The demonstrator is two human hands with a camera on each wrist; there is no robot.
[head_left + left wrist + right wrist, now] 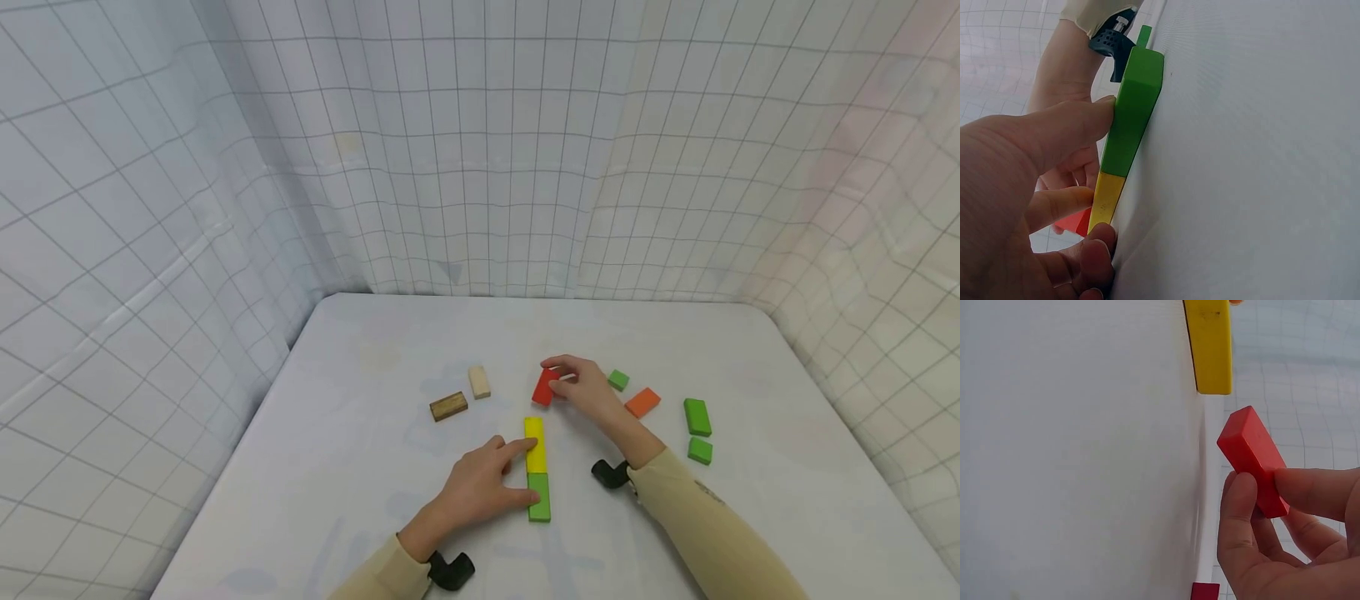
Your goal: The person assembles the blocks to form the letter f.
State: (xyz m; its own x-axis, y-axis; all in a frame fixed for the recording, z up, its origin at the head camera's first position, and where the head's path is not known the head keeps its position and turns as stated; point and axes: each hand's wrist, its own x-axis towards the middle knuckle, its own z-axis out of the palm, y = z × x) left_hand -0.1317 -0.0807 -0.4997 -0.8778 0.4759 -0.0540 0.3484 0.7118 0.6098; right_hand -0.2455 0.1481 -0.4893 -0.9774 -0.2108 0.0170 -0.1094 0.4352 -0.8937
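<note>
A yellow block (pixel 534 444) and a green block (pixel 538 497) lie end to end in a line on the white table (pixel 360 467). My left hand (pixel 528 471) rests beside them, index finger on the yellow block (pixel 1105 201) and thumb pressed to the side of the green block (pixel 1135 106). My right hand (pixel 552 375) pinches a red block (pixel 544 388) between thumb and fingers, tilted, just past the far end of the yellow block (pixel 1210 344). The right wrist view shows the red block (pixel 1252 459) raised off the table in the right hand (pixel 1266 487).
Loose blocks lie around: beige (pixel 479 382) and brown (pixel 448 406) at the left, a small green one (pixel 618 380), an orange one (pixel 642 402) and two more green ones (pixel 697 417) (pixel 700 451) at the right. Gridded cloth walls enclose the table.
</note>
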